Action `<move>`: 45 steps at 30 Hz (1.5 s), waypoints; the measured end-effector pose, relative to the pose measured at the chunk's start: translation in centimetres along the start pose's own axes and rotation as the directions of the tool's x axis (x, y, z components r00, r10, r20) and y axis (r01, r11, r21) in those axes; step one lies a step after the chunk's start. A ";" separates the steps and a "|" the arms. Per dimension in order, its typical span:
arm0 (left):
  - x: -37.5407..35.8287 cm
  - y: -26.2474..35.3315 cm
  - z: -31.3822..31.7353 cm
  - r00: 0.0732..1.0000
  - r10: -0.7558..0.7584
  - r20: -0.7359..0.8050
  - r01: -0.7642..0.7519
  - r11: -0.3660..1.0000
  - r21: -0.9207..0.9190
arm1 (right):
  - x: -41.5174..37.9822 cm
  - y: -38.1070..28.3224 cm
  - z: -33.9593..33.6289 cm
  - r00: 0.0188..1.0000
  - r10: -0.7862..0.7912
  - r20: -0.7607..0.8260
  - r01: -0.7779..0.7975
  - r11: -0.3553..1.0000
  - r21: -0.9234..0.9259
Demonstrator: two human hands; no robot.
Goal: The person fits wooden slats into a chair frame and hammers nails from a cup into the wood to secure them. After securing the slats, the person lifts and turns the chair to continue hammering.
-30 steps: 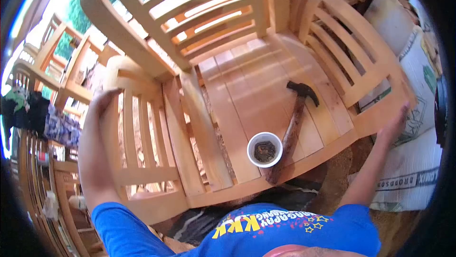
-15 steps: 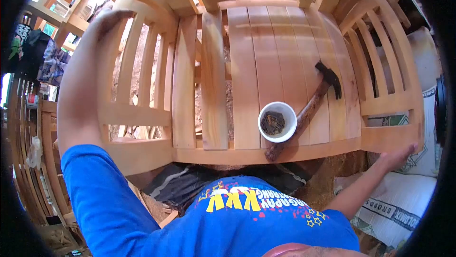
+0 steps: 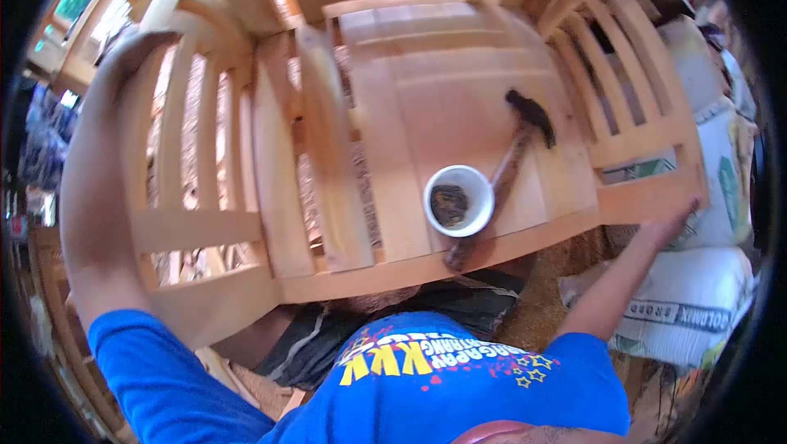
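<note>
A wooden armchair [image 3: 467, 235] with slatted sides stands before me. My left hand [image 3: 152, 44] grips the upper part of its left side [image 3: 193, 13]; the fingers are partly hidden. At the front right corner, my right hand [image 3: 679, 216] holds the armchair's edge, most fingers out of sight behind the wood. On the seat stands a white cup [image 3: 482, 202] with a heap of nails [image 3: 448, 204] in it. Beside the cup lies a claw hammer [image 3: 515, 153], head pointing away from me. Two seat slats [image 3: 332, 149] on the left have gaps around them.
White printed sacks [image 3: 680, 300] are stacked to the right of the armchair. More wooden furniture frames [image 3: 90, 22] stand at the far left. Below the front rail, my legs in dark shorts [image 3: 307, 346] show.
The armchair, with the cup and hammer on it, has shifted left and turned slightly in view. Both hands remain at the same places on it. The picture is blurrier.
</note>
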State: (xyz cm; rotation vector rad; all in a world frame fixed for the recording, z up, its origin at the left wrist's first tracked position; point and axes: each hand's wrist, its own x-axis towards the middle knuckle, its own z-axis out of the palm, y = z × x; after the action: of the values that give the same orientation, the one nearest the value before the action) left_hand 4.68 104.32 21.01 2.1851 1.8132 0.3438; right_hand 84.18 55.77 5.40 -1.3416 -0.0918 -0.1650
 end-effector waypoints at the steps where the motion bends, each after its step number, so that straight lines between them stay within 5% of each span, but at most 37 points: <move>1: 0.0 0.3 0.1 1.000 -0.006 -0.003 0.006 1.000 0.003 | 0.2 -0.2 -0.5 1.000 -0.022 0.004 0.022 1.000 -0.006; 9: -1.3 1.7 -0.3 0.993 -0.080 -0.092 0.099 0.969 0.226 | -0.3 -1.2 1.7 1.000 0.006 0.025 -0.008 0.997 0.075; 12: 0.3 1.0 0.1 0.957 0.241 -0.164 -0.234 0.970 0.065 | 1.2 -0.8 2.1 0.999 0.045 -0.010 -0.045 0.996 -0.073; 14: 0.9 2.1 0.9 0.936 0.310 -0.169 -0.325 0.943 -0.069 | 1.9 -0.1 2.0 0.998 0.027 -0.058 -0.031 0.996 -0.079; 16: 0.1 1.2 0.7 0.998 0.039 -0.038 -0.049 0.949 -0.313 | 0.4 0.3 3.3 1.000 -0.019 -0.023 0.019 1.000 0.007; 18: 2.6 -1.6 0.2 0.988 -0.134 0.075 0.151 0.930 -0.334 | 0.3 0.3 3.7 0.997 -0.043 0.061 0.038 0.997 0.074; 21: 2.7 -0.5 1.1 0.991 -0.052 0.126 0.095 0.924 -0.371 | 1.1 1.8 2.1 0.989 -0.108 0.098 0.102 0.993 0.066; 24: 2.2 -2.2 0.2 0.990 -0.049 0.131 0.088 0.944 -0.317 | 1.8 2.1 1.5 0.992 -0.023 0.126 0.003 0.988 0.156; 25: 0.1 1.5 0.9 0.996 -0.031 0.082 0.062 0.913 -0.402 | 1.9 2.1 1.3 0.996 -0.009 0.089 0.000 0.994 0.107; 32: 1.2 0.9 0.7 0.997 -0.062 0.054 0.070 0.986 -0.152 | 0.5 1.1 2.6 0.998 -0.059 -0.017 0.058 0.996 -0.074; 35: 1.3 0.6 1.3 0.994 0.058 -0.097 -0.053 0.997 0.055 | 0.9 1.1 2.6 0.997 -0.076 0.005 0.076 0.993 -0.094; 40: 1.5 -0.6 1.1 0.998 0.069 0.004 -0.069 0.998 0.002 | 1.7 1.8 2.5 0.991 -0.132 0.038 0.132 0.991 -0.005; 45: 1.5 -0.8 0.8 0.989 0.105 0.101 -0.106 0.994 0.006 | -1.7 0.1 3.5 0.990 -0.142 0.026 0.144 0.978 -0.152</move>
State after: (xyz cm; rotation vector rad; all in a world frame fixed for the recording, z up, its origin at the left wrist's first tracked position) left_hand 4.54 105.92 19.95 2.2681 1.6555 0.2410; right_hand 82.60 59.36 5.84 -1.4907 -0.1916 -0.2891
